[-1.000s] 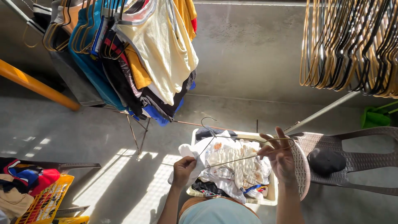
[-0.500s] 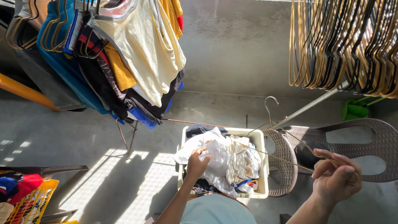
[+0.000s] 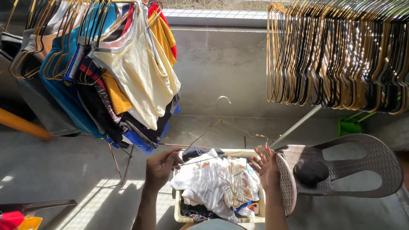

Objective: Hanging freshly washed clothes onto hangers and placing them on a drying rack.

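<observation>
My left hand point(image 3: 159, 168) grips the left end of a gold wire hanger point(image 3: 238, 127) above a cream laundry basket point(image 3: 178, 211). The hanger's hook point(image 3: 221, 100) points up toward the concrete wall. Fingers spread, my right hand point(image 3: 266, 166) has its fingertips at the hanger's right corner. A crumpled white garment point(image 3: 208, 179) lies on top of the pile in the basket, just below both hands.
Clothes on hangers point(image 3: 128, 72) crowd a rack at upper left. Several empty gold and black hangers point(image 3: 341, 55) hang on a rail at upper right. A brown wicker-style plastic chair point(image 3: 341, 170) with a dark cap point(image 3: 311, 170) stands right of the basket. A yellow basket point(image 3: 25, 222) sits at bottom left.
My left hand let go of the white garment and took the hanger's left end. My right hand brought the hanger back over the basket and spread its fingers. The view tilted up.
</observation>
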